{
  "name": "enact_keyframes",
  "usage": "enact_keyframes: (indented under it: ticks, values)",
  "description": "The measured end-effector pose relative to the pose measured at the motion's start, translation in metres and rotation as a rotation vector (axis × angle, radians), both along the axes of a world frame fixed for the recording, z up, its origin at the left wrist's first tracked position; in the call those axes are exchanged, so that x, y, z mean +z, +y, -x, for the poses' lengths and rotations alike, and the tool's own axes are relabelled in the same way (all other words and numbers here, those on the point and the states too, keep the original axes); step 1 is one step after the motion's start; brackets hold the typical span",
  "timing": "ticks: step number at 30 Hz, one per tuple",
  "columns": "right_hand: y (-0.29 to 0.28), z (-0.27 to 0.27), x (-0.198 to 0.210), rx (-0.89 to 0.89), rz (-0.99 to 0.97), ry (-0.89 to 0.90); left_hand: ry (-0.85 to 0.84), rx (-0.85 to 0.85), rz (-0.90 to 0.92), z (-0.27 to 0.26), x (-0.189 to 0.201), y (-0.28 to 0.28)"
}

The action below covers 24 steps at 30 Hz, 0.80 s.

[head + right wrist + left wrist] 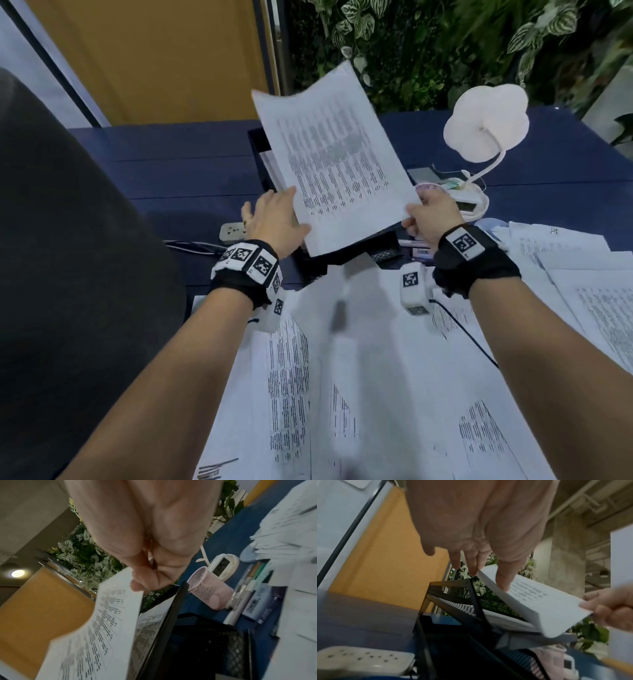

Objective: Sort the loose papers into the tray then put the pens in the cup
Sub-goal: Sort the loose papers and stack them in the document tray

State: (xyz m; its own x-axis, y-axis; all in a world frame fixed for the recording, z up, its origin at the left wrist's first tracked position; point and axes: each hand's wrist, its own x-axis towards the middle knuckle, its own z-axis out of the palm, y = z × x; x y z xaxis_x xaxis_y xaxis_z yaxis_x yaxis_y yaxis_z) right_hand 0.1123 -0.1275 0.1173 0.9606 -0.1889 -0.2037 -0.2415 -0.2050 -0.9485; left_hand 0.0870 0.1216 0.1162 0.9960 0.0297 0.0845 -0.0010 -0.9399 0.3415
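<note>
A stack of printed papers [335, 161] hangs tilted over the black mesh tray [257, 140], its far end raised. My left hand [284, 205] holds the stack's left edge, thumb on top [503, 580] and fingers at the edge beneath. At the near right corner my right hand [416, 209] pinches the stack [109, 615] between thumb and curled fingers. More sheets lie in the tray [453, 599] under the stack. A pink mesh cup [426, 187] stands right of the tray [205, 635], also seen in the right wrist view [205, 588]. Pens [243, 592] lie beside the cup.
Loose printed sheets [342, 377] cover the near table, with another pile [582, 274] at the right. A white desk lamp [486, 123] stands behind the cup. A power strip [233, 231] lies left of the tray. A dark chair back [68, 274] fills the left side.
</note>
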Motion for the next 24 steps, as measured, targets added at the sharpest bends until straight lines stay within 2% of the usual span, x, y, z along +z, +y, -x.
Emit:
enact_keyframes:
  ticks: [3,5,8,12,14,17,20,22,24]
  values:
    - [0.004,-0.016,0.000,-0.040,0.038,0.038,0.131,-0.053,-0.246,-0.009,-0.007,0.005]
    - [0.004,-0.024,-0.006,-0.048,0.071,0.075,0.139,-0.071,-0.336,-0.012,-0.011,0.007]
    - [0.005,-0.025,-0.015,-0.134,0.063,0.091,0.085,-0.070,-0.383,-0.013,-0.013,0.005]
    - [0.013,-0.019,-0.027,-0.231,0.015,-0.033,0.093,-0.076,-0.392,-0.013,-0.019,0.001]
    - [0.016,-0.018,-0.032,-0.232,0.018,-0.045,0.086,-0.078,-0.307,-0.012,-0.024,0.001]
    - [0.013,-0.020,-0.036,-0.227,0.174,-0.084,0.032,-0.087,-0.119,-0.005,-0.031,0.005]
    - [0.003,-0.014,-0.043,-0.257,0.311,-0.086,-0.074,-0.059,0.212,0.005,-0.044,0.014]
    - [-0.006,-0.002,-0.052,-0.280,0.324,-0.083,-0.138,0.025,0.412,0.017,-0.053,0.020]
    - [-0.015,0.016,-0.066,-0.254,0.385,-0.024,-0.128,0.144,0.457,0.031,-0.067,0.024]
